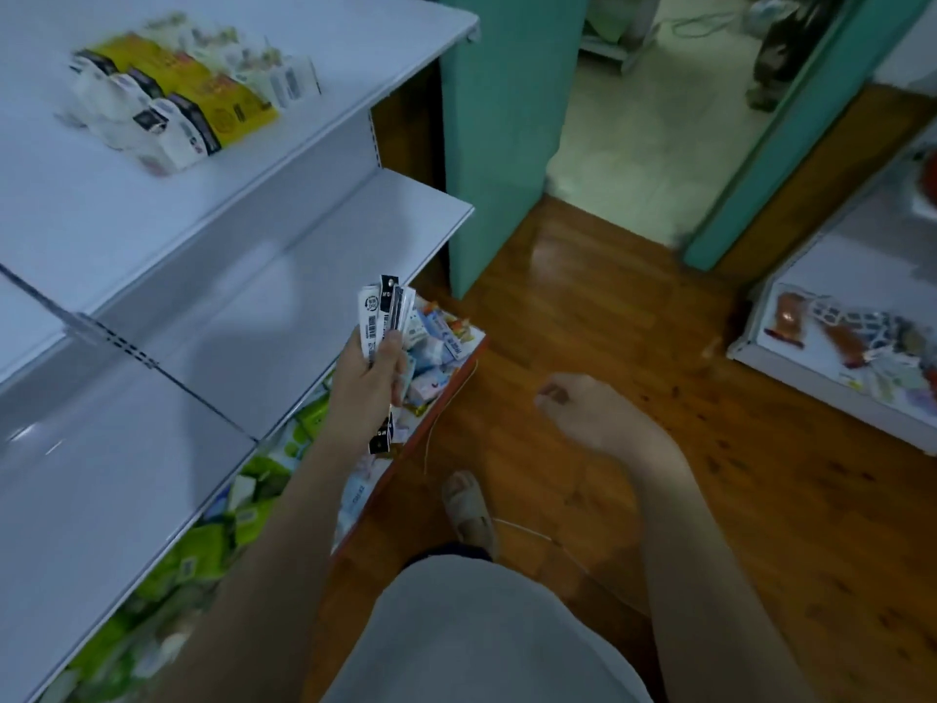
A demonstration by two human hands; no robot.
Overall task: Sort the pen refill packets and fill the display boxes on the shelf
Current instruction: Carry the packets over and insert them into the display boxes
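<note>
Motion-smeared, print unreadable: yellow, white and black display boxes [167,101] on the white metal upper shelf [127,215]. Hidden inside the left hand [367,385]: middle of the narrow black-and-white refill packets [381,322]; count unclear. Mostly covered by the white lower shelf board [213,347]: green and pale packs [203,550] beneath. Blurred, curled loosely: right hand [583,408], contents indiscernible.

The display boxes [172,101] stand in a row on the top shelf [127,205], far left, with a lower shelf [284,307] beneath it and loose packets on the bottom tier [213,540] under that. The left hand [367,383] grips a bundle of refill packets [381,317] before the lower shelf's edge. The right hand [583,403], curled closed, hangs over the floor [608,322] to the right, well apart from the left.
</note>
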